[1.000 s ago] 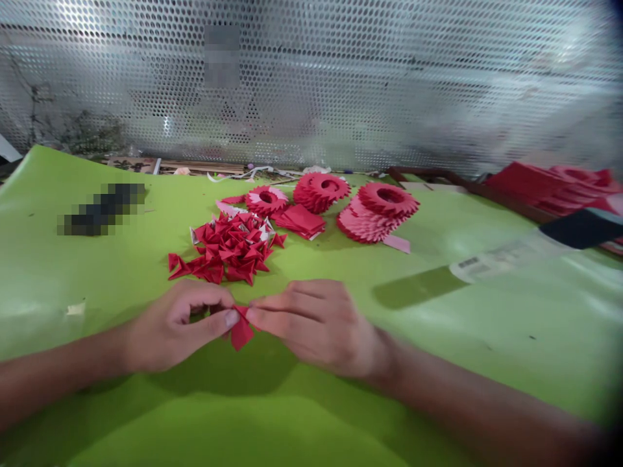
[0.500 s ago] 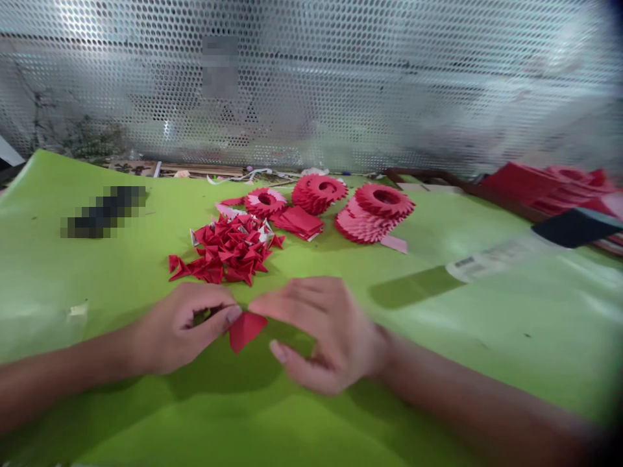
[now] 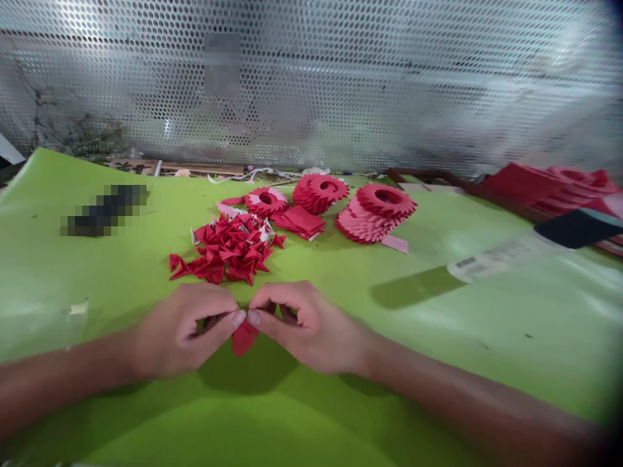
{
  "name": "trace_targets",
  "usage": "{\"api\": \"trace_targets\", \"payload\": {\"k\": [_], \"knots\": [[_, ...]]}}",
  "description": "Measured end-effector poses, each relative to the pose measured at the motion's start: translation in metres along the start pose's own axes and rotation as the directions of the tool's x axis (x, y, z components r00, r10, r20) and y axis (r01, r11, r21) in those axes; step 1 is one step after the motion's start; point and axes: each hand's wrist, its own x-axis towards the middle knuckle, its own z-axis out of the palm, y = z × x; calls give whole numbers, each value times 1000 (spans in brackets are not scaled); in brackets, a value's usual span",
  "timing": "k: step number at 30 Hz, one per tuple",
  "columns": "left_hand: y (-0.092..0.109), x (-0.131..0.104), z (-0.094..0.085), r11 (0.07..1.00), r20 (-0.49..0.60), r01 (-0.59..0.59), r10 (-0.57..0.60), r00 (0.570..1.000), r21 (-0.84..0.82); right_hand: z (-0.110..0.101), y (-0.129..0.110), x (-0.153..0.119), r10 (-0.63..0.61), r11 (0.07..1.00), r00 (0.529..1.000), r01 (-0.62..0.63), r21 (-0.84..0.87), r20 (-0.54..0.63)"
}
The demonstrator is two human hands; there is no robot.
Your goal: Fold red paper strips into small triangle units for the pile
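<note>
A small piece of red folded paper (image 3: 244, 338) hangs between my two hands, above the green table surface (image 3: 302, 428). My left hand (image 3: 187, 331) pinches its upper left edge between thumb and forefinger. On the other side, my right hand (image 3: 306, 327) pinches the upper right edge the same way, so the thumb tips almost meet. Fingers cover the paper's top part. Just beyond the hands lies a heap of red folded paper triangles (image 3: 231, 250), a few showing white.
Behind the heap are a flat stack of red paper (image 3: 299, 222), a small ring (image 3: 265, 202), a red ring stack (image 3: 318, 193) and a pink-red one (image 3: 374, 214). A clear dark-ended tube (image 3: 506, 253) lies right. Red paper pieces (image 3: 540, 185) fill a tray. A perforated metal panel (image 3: 311, 84) stands behind.
My right hand has closed from a loose, open pose into a pinch on the red paper. The paper's right side is now bent in under the fingers. My left hand keeps its hold.
</note>
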Motion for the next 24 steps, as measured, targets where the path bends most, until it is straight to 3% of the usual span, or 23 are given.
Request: {"api": "trace_targets", "payload": {"k": [4, 8, 11, 14, 17, 20, 22, 24], "knots": [[-1, -2, -5, 997, -99, -81, 79, 992, -18, -15, 12, 2, 14, 998, 1000, -12, 66, -21], [-4, -3, -10, 997, -203, -79, 78, 976, 2, -30, 21, 5, 23, 997, 985, -10, 74, -169], [-3, 0, -9, 994, -192, -86, 98, 976, 73, -23, 17, 4, 0, 996, 996, 9, 91, -93], [0, 2, -8, 989, -134, -40, 59, 989, 145, -9, 11, 0, -130, 991, 981, 122, -59, -144], [2, 2, -8, 991, -76, 80, -72, 994, 108, -2, 12, -2, -432, 864, 871, 325, -386, -234], [2, 3, -8, 978, -14, 206, -206, 978, -22, -4, 15, -3, -707, 544, 701, 461, -701, -89], [1, 3, -8, 958, 10, 257, -258, 966, -124, -6, 15, -4, -777, 363, 628, 498, -788, 38], [0, 3, -9, 937, -16, 264, -274, 962, -228, -9, 15, -5, -808, 285, 583, 509, -812, 83]]}}
